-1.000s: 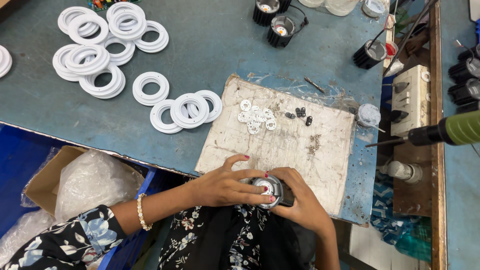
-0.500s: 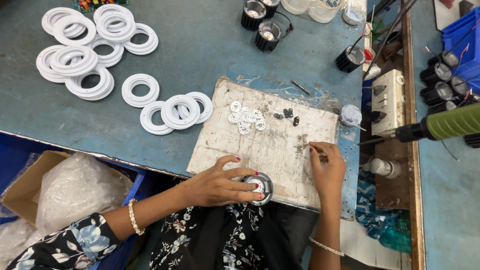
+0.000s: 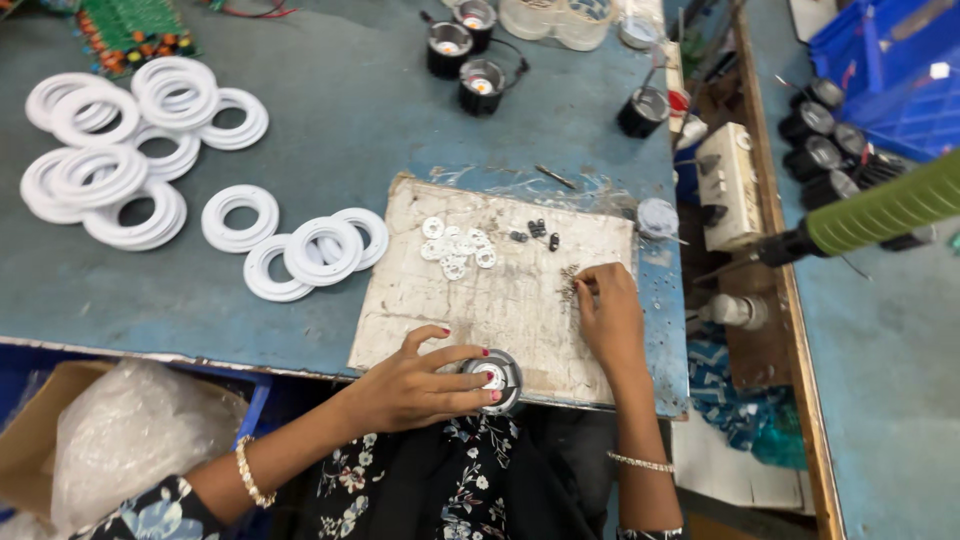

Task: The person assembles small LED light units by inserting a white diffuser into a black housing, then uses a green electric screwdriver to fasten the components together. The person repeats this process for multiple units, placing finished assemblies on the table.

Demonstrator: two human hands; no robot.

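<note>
Bottom centre of the frame: left hand (image 3: 415, 385) curled around a small round black lamp housing (image 3: 497, 378), fingertips gripping its rim and pressing it onto the near edge of a worn whitish work board (image 3: 440, 300). The housing shows a pale disc in its middle.

Just right of it: right hand (image 3: 608, 312) resting on the same board, thumb and forefinger pinched together over a small scatter of dark screws (image 3: 570, 283); whether one is actually caught between the fingertips cannot be told.

Lower left corner: open cardboard box (image 3: 30, 440) with a crumpled clear plastic bag (image 3: 130, 435) inside, below the tabletop edge.

Mid board: cluster of small white washers (image 3: 457, 248), and just beside them a few black bits (image 3: 535, 232).

Left of the board, on the blue tabletop (image 3: 350, 130): large white plastic rings (image 3: 310, 250), some overlapping, more stacked toward the upper left.

Right side of the frame: green-handled power screwdriver (image 3: 880, 212) hanging at an angle, tip pointing toward the board.

Top centre: three black lamp housings (image 3: 470, 50). Upper left corner: green circuit board (image 3: 130, 25). Upper right: row of further black housings (image 3: 820, 140) next to a blue crate (image 3: 880, 70).
</note>
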